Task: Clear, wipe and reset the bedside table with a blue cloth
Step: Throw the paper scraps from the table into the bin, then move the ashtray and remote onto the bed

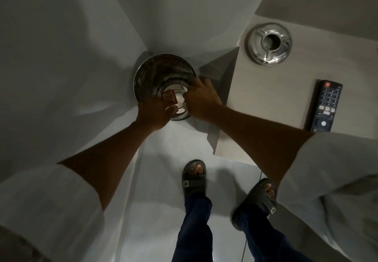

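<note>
Both my hands hold a shiny metal ashtray bowl [177, 106] over a round mesh waste bin [161, 71] on the floor, left of the bedside table [272, 102]. My left hand [153, 115] grips the bowl's near rim. My right hand [201, 98] is closed on its right side, fingers curled over something white. A small red packet [169, 97] and white scraps lie in the bowl. On the table stand the ashtray's metal top [270, 43] and a black remote control [325, 106]. No blue cloth is in view.
White bedding [51, 67] fills the left side, close against the bin. My feet in dark sandals [194, 176] stand on the pale floor in the narrow gap between bed and table. The table's corner juts toward the bin.
</note>
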`<state>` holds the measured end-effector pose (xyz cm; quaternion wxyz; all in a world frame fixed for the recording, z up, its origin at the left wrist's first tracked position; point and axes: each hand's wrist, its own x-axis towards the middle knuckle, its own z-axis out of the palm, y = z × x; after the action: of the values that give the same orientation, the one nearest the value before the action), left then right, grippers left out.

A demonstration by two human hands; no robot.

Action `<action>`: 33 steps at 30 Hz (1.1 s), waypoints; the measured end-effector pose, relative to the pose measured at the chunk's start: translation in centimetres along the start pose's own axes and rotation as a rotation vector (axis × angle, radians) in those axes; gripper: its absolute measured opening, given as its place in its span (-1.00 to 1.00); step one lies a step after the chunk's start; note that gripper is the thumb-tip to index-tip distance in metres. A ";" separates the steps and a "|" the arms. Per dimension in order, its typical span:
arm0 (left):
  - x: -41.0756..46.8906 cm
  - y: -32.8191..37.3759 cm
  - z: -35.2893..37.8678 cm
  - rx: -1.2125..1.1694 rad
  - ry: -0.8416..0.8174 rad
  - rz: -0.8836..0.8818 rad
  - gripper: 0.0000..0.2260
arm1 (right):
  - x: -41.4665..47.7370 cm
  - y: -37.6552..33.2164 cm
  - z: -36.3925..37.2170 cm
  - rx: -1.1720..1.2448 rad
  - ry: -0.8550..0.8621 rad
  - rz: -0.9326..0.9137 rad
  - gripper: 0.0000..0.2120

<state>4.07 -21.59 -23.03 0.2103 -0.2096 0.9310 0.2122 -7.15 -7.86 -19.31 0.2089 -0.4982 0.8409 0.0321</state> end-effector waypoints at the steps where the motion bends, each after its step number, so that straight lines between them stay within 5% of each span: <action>1: 0.0 -0.1 0.0 0.001 0.043 0.029 -0.52 | -0.5 0.2 -0.3 0.016 0.002 0.019 -0.70; 11: -0.6 7.3 -3.2 0.181 0.175 0.185 -0.48 | -7.2 3.2 -4.3 0.251 0.208 0.143 -0.64; 13: -0.2 9.3 -3.4 0.199 0.280 0.250 -0.62 | -8.8 4.3 -4.6 0.313 0.289 0.199 -0.53; 17: 0.5 13.8 -4.1 0.255 0.605 0.522 -0.84 | -12.4 7.2 -4.5 0.312 0.389 0.355 -0.63; 26: 5.1 25.3 -6.3 0.290 0.234 0.547 -0.43 | -20.9 12.9 -1.5 0.342 0.425 0.863 -0.60; 33: 9.8 27.8 -5.4 0.224 0.172 0.221 -0.27 | -24.4 13.2 0.9 0.451 0.336 1.060 -0.48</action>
<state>-18.95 -4.34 -14.75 0.1275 -0.0986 0.9808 0.1102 -7.95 19.14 -12.84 0.1290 0.0475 0.9824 -0.1266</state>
